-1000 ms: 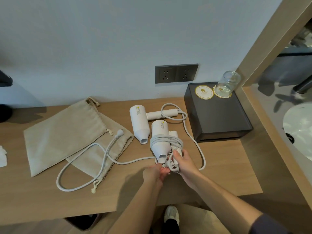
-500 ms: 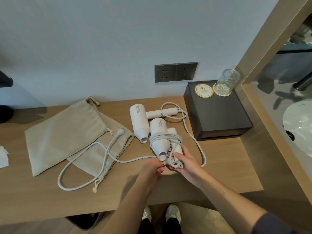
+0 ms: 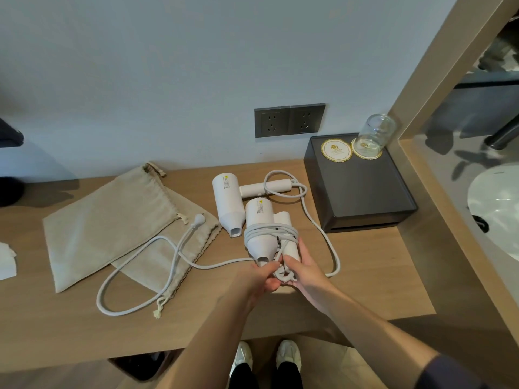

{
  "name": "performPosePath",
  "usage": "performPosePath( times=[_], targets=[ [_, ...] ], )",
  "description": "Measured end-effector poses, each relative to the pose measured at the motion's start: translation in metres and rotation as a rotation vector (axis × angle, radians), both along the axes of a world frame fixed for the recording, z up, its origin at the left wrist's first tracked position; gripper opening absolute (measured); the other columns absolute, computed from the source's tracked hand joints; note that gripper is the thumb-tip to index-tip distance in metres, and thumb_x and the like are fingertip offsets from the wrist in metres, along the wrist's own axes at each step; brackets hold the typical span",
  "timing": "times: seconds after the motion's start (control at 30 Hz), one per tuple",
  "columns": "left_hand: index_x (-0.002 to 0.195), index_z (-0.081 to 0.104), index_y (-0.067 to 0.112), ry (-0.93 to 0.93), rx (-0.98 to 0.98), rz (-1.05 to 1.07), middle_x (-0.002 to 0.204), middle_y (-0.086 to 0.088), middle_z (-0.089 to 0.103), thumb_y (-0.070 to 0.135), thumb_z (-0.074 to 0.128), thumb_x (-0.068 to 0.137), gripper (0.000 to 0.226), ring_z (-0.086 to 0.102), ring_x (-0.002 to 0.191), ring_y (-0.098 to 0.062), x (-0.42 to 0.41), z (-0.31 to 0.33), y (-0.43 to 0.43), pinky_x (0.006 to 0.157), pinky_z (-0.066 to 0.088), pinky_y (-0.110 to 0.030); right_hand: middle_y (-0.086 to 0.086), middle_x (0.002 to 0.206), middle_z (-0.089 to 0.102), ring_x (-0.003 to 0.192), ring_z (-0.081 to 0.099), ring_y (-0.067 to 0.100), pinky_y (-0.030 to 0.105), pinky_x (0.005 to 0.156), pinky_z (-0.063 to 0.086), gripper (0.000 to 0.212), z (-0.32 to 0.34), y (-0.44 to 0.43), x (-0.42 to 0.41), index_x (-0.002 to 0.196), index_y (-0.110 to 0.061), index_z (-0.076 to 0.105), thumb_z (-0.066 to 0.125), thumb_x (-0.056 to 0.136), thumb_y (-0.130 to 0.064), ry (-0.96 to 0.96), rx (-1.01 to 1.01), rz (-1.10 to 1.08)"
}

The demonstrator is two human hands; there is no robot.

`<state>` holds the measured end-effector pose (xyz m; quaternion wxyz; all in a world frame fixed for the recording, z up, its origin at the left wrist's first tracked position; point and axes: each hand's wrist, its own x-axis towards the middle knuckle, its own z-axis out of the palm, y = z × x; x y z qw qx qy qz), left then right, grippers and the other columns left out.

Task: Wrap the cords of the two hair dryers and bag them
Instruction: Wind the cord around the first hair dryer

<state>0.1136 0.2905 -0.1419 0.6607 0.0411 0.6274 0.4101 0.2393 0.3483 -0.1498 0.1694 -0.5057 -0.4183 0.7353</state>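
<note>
Two white hair dryers lie on the wooden desk [image 3: 84,327]. The near dryer [image 3: 259,226] has its cord [image 3: 269,230] looped around body and folded handle. My right hand [image 3: 304,272] grips the handle and the cord's end loops. My left hand [image 3: 259,279] pinches the cord just below the nozzle. The far dryer [image 3: 227,200] lies behind, handle out to the right. Its loose cord [image 3: 134,279] trails left across the desk to a plug [image 3: 198,220]. Two beige drawstring bags [image 3: 106,223] lie flat at the left, overlapping.
A dark box [image 3: 362,200] stands at the right, with two coasters and an upturned glass [image 3: 375,134] on top. Wall sockets [image 3: 289,119] sit behind. A wooden partition [image 3: 421,108] and a white basin [image 3: 497,211] are further right. White paper [image 3: 5,259] lies at the left edge.
My left hand has closed in on the cord under the near dryer's nozzle, beside my right hand. The dryers and bags have stayed in place.
</note>
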Motion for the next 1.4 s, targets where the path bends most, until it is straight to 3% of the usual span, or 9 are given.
performPosePath(
  times=[0.27,0.47,0.57,0.67,0.8,0.97,1.13,1.2,1.4],
  targets=[
    [0.091,0.055,0.011,0.301,-0.079,-0.095,0.077,-0.011,0.073,0.032,0.066,0.087,0.025,0.069,0.071,-0.020,0.005,0.002,-0.005,0.075,0.057,-0.031,0.001,0.142,0.050,0.116,0.061,0.021,0.045,0.094,0.054,0.068,-0.003,-0.001,0.002,0.153,-0.040,0.018,0.054,0.099,-0.019,-0.020,-0.008,-0.002],
    [0.083,0.056,0.012,0.308,-0.055,-0.069,0.078,-0.010,0.069,0.032,0.067,0.087,0.024,0.064,0.067,-0.016,0.006,0.009,-0.009,0.054,0.051,-0.022,-0.001,0.139,0.052,0.113,0.062,0.016,0.033,0.081,0.057,0.064,-0.007,-0.002,0.006,0.152,-0.036,0.023,0.053,0.100,-0.014,0.093,-0.065,-0.041],
    [0.084,0.066,0.008,0.351,-0.063,-0.080,0.074,-0.006,0.069,0.041,0.071,0.082,0.033,0.060,0.065,-0.013,0.005,0.005,-0.012,0.060,0.048,-0.025,0.000,0.138,0.053,0.109,0.064,0.017,0.031,0.073,0.059,0.066,-0.009,-0.002,0.007,0.153,-0.035,0.023,0.054,0.098,-0.012,0.114,-0.094,-0.060],
    [0.077,0.068,0.006,0.365,-0.093,0.005,0.067,-0.006,0.069,0.035,0.076,0.078,0.030,0.063,0.063,-0.016,0.007,0.005,-0.013,0.066,0.054,-0.030,-0.003,0.133,0.057,0.107,0.067,0.017,0.032,0.076,0.059,0.065,-0.010,-0.004,0.007,0.152,-0.035,0.026,0.054,0.098,-0.012,0.129,-0.097,-0.051],
    [0.073,0.067,0.005,0.393,-0.097,0.140,0.065,-0.009,0.072,0.025,0.080,0.076,0.024,0.068,0.060,-0.017,0.015,0.007,-0.017,0.059,0.053,-0.027,-0.004,0.129,0.061,0.108,0.068,0.015,0.033,0.084,0.057,0.064,-0.011,-0.006,0.008,0.151,-0.034,0.027,0.054,0.098,-0.012,0.140,-0.069,-0.027],
    [0.073,0.061,0.006,0.373,-0.104,0.149,0.067,-0.012,0.072,0.018,0.078,0.077,0.021,0.071,0.064,-0.022,0.015,0.012,-0.017,0.070,0.059,-0.034,-0.004,0.126,0.062,0.108,0.067,0.012,0.031,0.083,0.057,0.060,-0.009,-0.011,0.010,0.147,-0.035,0.030,0.055,0.098,-0.011,0.158,-0.026,-0.006],
    [0.077,0.065,0.018,0.617,-0.042,-0.043,0.060,-0.003,0.072,0.016,0.067,0.080,0.004,0.072,0.066,-0.019,0.016,0.012,-0.016,0.078,0.059,-0.040,0.002,0.136,0.058,0.113,0.066,0.018,0.039,0.092,0.055,0.073,-0.010,-0.011,0.007,0.154,-0.031,0.019,0.058,0.096,-0.010,0.151,-0.015,-0.032],
    [0.069,0.062,0.024,0.724,-0.012,-0.123,0.059,0.000,0.071,0.015,0.064,0.079,0.013,0.071,0.068,-0.017,0.016,0.011,-0.017,0.078,0.058,-0.038,0.004,0.137,0.058,0.112,0.066,0.019,0.037,0.090,0.056,0.074,-0.010,-0.011,0.007,0.155,-0.029,0.019,0.059,0.095,-0.009,0.157,-0.014,-0.039],
    [0.063,0.064,0.002,0.976,0.085,-0.243,0.058,-0.013,0.062,0.007,0.061,0.078,0.016,0.060,0.062,-0.028,0.020,0.009,-0.022,0.060,0.046,-0.028,0.008,0.129,0.064,0.112,0.066,0.022,0.036,0.086,0.057,0.062,-0.004,-0.013,0.008,0.146,-0.026,0.035,0.060,0.093,-0.005,0.222,-0.018,-0.026]
  ],
)
